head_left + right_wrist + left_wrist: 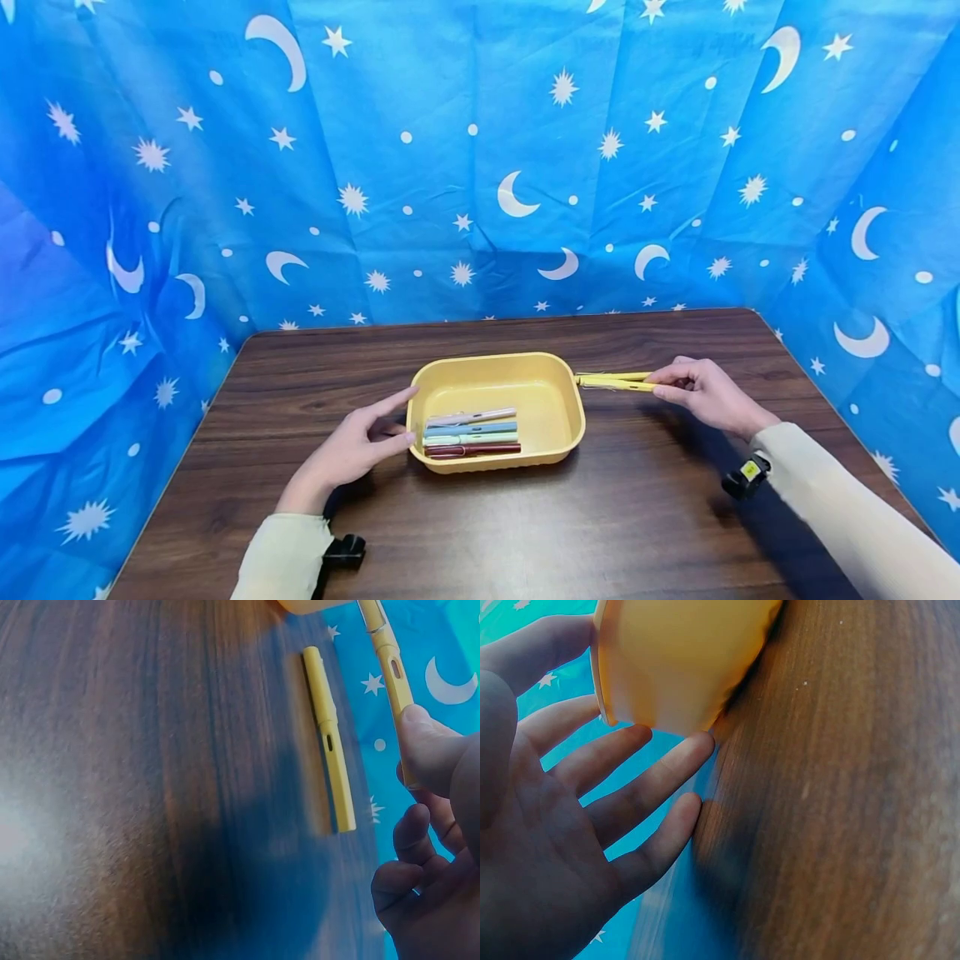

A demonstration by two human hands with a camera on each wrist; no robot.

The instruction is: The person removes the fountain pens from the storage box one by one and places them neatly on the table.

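Note:
My right hand [712, 396] pinches a yellow pen [399, 686] near one end, between thumb and fingers, with the other end pointing at the tray. A second yellow pen [330, 742] lies on the table below it. At the tray's left end is my left hand [352, 450], fingers spread and fairly straight, touching the rim and outer wall of the yellow tray [551, 458]. Inside the tray several pens lie side by side: a pale pinkish one [491, 413], a blue one [491, 428], a light green one [487, 438] and a dark red one [480, 450].
The tray stands on a dark wood-grain table [495, 533]. A blue curtain [450, 192] with white moons and stars hangs behind the table and along both sides. Each wrist wears a black strap-mounted device.

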